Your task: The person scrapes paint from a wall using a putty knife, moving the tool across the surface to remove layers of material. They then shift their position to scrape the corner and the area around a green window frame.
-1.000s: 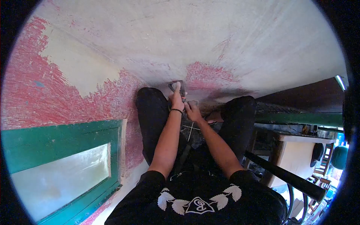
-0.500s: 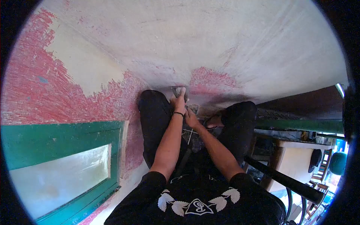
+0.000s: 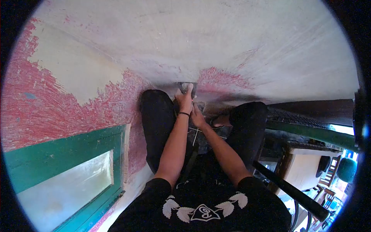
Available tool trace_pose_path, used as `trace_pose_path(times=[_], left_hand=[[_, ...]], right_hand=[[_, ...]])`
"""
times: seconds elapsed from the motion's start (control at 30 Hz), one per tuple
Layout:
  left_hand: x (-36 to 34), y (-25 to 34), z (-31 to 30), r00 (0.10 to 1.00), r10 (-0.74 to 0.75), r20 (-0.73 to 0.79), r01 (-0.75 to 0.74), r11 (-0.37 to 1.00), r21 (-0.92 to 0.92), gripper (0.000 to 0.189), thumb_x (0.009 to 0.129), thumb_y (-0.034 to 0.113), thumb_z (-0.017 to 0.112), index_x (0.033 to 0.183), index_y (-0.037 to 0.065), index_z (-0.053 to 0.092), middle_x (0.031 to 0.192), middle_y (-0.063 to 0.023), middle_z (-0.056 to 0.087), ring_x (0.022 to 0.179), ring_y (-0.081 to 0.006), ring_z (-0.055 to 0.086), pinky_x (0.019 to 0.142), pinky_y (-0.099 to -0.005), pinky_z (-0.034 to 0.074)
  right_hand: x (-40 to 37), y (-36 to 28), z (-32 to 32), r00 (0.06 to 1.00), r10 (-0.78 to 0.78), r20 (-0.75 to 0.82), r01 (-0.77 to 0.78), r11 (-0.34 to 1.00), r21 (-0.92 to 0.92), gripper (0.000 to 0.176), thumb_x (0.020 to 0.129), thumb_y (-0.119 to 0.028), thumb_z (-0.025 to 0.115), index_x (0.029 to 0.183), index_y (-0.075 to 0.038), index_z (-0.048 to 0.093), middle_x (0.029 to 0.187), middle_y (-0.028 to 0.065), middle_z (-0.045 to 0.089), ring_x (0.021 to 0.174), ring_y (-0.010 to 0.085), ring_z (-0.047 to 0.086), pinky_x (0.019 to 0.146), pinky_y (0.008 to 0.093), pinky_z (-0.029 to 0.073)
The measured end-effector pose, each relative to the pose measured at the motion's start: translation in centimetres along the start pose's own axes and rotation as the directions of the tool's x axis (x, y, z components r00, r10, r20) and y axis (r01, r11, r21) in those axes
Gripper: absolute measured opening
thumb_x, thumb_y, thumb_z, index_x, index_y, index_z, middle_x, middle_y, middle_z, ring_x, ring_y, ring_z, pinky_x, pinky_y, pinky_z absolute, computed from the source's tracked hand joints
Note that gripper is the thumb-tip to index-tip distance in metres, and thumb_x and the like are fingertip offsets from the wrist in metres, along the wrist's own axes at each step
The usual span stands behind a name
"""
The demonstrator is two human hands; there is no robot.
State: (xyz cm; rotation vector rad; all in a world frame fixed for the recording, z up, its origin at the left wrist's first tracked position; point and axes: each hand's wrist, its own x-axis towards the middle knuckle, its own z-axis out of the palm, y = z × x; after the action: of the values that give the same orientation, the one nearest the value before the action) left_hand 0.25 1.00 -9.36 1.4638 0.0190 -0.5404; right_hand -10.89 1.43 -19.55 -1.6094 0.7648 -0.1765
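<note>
My left hand [image 3: 184, 99], with a dark band at its wrist, is wrapped round a flat dark scraper-like tool [image 3: 193, 86], its thumb along the tool's face. The tool's wide edge lies against the wall [image 3: 166, 46], just left of a scraped pink patch [image 3: 222, 78]. Close beside it, my right hand [image 3: 197, 116] has its fingers pressed together near the lower end of the tool; what they hold, if anything, is hidden.
My bent knees [image 3: 156, 104] are on both sides of my hands. A green-framed window [image 3: 69, 150] is at the left, beside pink, partly scraped wall. Right of me are a green rail [image 3: 313, 131], a black bar [image 3: 291, 190] and a pale table [image 3: 305, 168].
The tool and my left hand have moved slightly up along the wall, and more of the tool's face shows. The whole view has tilted a little.
</note>
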Motion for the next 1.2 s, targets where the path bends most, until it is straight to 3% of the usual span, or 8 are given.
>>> trace_pose_path(times=[0.13, 0.33, 0.47, 0.63, 0.73, 0.83, 1.13, 1.2], left_hand=[[-0.5, 0.5, 0.6, 0.999, 0.033, -0.04, -0.033, 0.999, -0.013, 0.034, 0.084, 0.031, 0.08, 0.093, 0.003, 0.064, 0.082, -0.0027, 0.065, 0.062, -0.0139, 0.06, 0.047, -0.0291, 0.052], [-1.2, 1.6, 0.4, 0.995, 0.045, -0.083, -0.041, 0.998, 0.055, 0.034, 0.083, 0.03, 0.081, 0.095, 0.003, 0.064, 0.083, -0.0027, 0.066, 0.062, -0.014, 0.061, 0.047, -0.0288, 0.054], [0.0, 0.5, 0.7, 0.995, -0.008, -0.098, 0.004, 0.999, -0.034, 0.035, 0.084, 0.032, 0.079, 0.096, 0.004, 0.063, 0.082, -0.0032, 0.066, 0.061, -0.0141, 0.061, 0.046, -0.0284, 0.051], [-0.5, 0.2, -0.3, 0.999, -0.023, -0.037, 0.024, 0.999, 0.025, 0.036, 0.084, 0.032, 0.08, 0.099, 0.004, 0.063, 0.081, -0.0043, 0.065, 0.057, -0.0147, 0.06, 0.045, -0.0288, 0.049], [-0.4, 0.8, 0.7, 0.992, 0.038, -0.124, -0.039, 0.999, -0.007, 0.034, 0.085, 0.03, 0.079, 0.099, 0.003, 0.063, 0.081, -0.0054, 0.066, 0.057, -0.0151, 0.06, 0.046, -0.0289, 0.051], [0.0, 1.2, 0.7, 0.993, 0.107, -0.038, -0.109, 0.992, -0.057, 0.031, 0.086, 0.034, 0.077, 0.09, 0.007, 0.062, 0.078, -0.0014, 0.064, 0.06, -0.0119, 0.059, 0.044, -0.0273, 0.044], [-0.3, 2.2, 0.8, 0.994, 0.079, -0.082, -0.084, 0.995, -0.062, 0.029, 0.085, 0.026, 0.079, 0.092, 0.004, 0.062, 0.077, -0.0035, 0.065, 0.054, -0.0129, 0.058, 0.043, -0.027, 0.048], [-0.6, 2.1, 0.4, 0.996, 0.04, -0.082, -0.043, 0.999, -0.032, 0.028, 0.085, 0.024, 0.079, 0.091, 0.004, 0.061, 0.077, -0.0035, 0.065, 0.054, -0.0133, 0.058, 0.042, -0.0269, 0.047]], right_hand=[[1.2, 2.1, 0.7, 0.994, -0.103, -0.032, 0.103, 0.995, -0.016, 0.066, 0.106, -0.039, 0.034, 0.148, 0.01, 0.026, 0.143, 0.0348, 0.044, 0.134, 0.0451, 0.044, 0.11, 0.0439, 0.037], [0.5, -1.2, -1.2, 0.994, 0.033, 0.102, -0.035, 0.999, 0.018, 0.064, 0.106, -0.037, 0.035, 0.15, 0.008, 0.026, 0.143, 0.034, 0.044, 0.134, 0.0448, 0.044, 0.11, 0.0442, 0.036], [0.9, 2.2, 1.2, 0.997, -0.035, -0.068, 0.033, 0.999, -0.036, 0.053, 0.107, -0.034, 0.036, 0.146, 0.002, 0.034, 0.139, 0.0302, 0.049, 0.131, 0.0403, 0.047, 0.109, 0.0413, 0.035], [-0.7, -4.8, -1.9, 0.992, 0.085, 0.093, -0.087, 0.996, 0.023, 0.061, 0.107, -0.035, 0.036, 0.151, 0.005, 0.024, 0.146, 0.0284, 0.044, 0.139, 0.0372, 0.041, 0.113, 0.0393, 0.032], [1.8, 3.8, 1.6, 0.99, -0.127, -0.065, 0.126, 0.992, -0.024, 0.064, 0.105, -0.04, 0.036, 0.146, 0.009, 0.03, 0.135, 0.0368, 0.049, 0.127, 0.0471, 0.049, 0.103, 0.0466, 0.041], [0.0, -3.3, -1.1, 1.0, 0.01, 0.011, -0.009, 0.999, -0.038, 0.066, 0.105, -0.042, 0.034, 0.147, 0.008, 0.028, 0.139, 0.0364, 0.047, 0.131, 0.0465, 0.046, 0.106, 0.0457, 0.039], [0.0, -3.5, -1.3, 0.994, -0.11, 0.019, 0.11, 0.994, 0.014, 0.064, 0.106, -0.039, 0.035, 0.147, 0.01, 0.028, 0.141, 0.0354, 0.045, 0.135, 0.0456, 0.042, 0.11, 0.0445, 0.036], [-0.8, -3.3, -1.6, 0.992, 0.019, 0.124, -0.028, 0.997, 0.069, 0.064, 0.106, -0.038, 0.035, 0.147, 0.009, 0.028, 0.142, 0.0349, 0.044, 0.136, 0.0447, 0.041, 0.111, 0.0436, 0.035]])
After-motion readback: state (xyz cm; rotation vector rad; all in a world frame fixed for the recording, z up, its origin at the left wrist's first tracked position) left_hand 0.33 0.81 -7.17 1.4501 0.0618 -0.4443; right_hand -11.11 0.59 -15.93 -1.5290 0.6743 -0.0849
